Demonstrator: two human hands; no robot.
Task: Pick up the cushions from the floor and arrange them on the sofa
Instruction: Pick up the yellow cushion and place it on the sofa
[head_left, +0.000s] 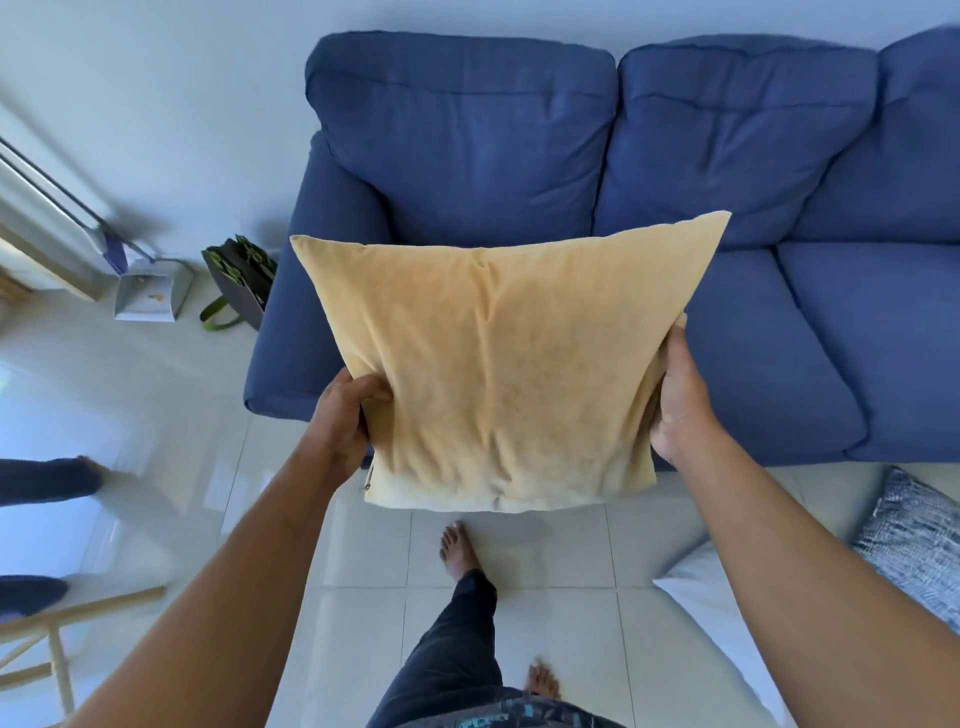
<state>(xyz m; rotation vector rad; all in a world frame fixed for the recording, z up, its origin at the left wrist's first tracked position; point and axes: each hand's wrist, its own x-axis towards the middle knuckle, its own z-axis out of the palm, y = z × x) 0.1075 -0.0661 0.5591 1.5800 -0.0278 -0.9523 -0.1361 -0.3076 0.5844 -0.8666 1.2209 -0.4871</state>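
Yellow cushion (498, 364) up in the air, flat face toward the camera, square and with no clear long axis, top edge tipped a little so the upper right corner rides higher than the upper left. Hung between the two hands, in front of the blue sofa (753, 171) and over its left seat, lower edge out past the sofa front above the tiled floor (545, 613). Clamped at the lower left edge by the left hand (345, 415), fingers curled and pinching the fabric from the side, thumb out of sight behind the edge. Pressed at the right edge by the right hand (680, 400), palm flat against the side, fingers wrapped behind and unseen, gripping slightly higher than the left. Both hands about equally near, one at each side, so the cushion sits dead centre between them and just ahead of the wrists. Probably a forward reach and a lean-back against the left backrest called for next, with the sofa lying straight ahead and slightly beyond the cushion. Further out: a white cushion (717, 618) and a grey patterned cushion (914, 545) on the floor at the right, well apart from either hand, the right arm passing above the white one. At the far left, a dustpan (150, 296) and a dark bag (244, 280) beside the sofa arm.
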